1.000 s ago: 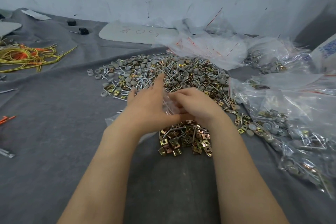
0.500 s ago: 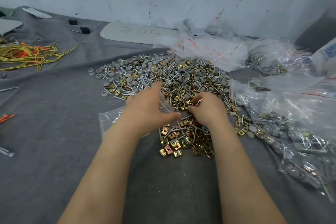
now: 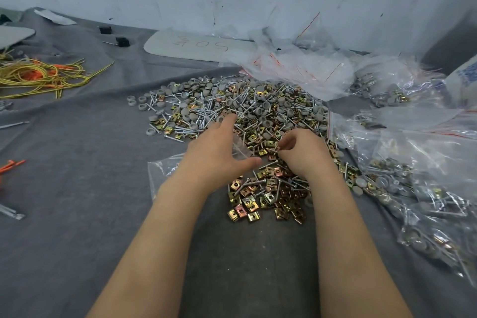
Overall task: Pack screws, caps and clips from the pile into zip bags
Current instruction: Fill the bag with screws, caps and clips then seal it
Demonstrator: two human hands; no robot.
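Note:
A wide pile of silver screws, grey round caps and brass square clips lies on the grey cloth, with a patch of mostly clips at its near edge. My left hand holds a clear zip bag at its mouth, index finger stretched toward the pile and thumb spread. The rest of the bag trails out to the left under my wrist. Just to its right, my right hand has its fingers curled and pinches clips at the pile's near side.
Filled zip bags lie heaped on the right. Empty bags sit behind the pile. A grey plate with writing lies at the back, yellow wires at the far left, orange pieces at the left edge.
My hands have come apart. The right hand left the bag mouth and moved onto the clips; the left hand with the bag slid a little forward.

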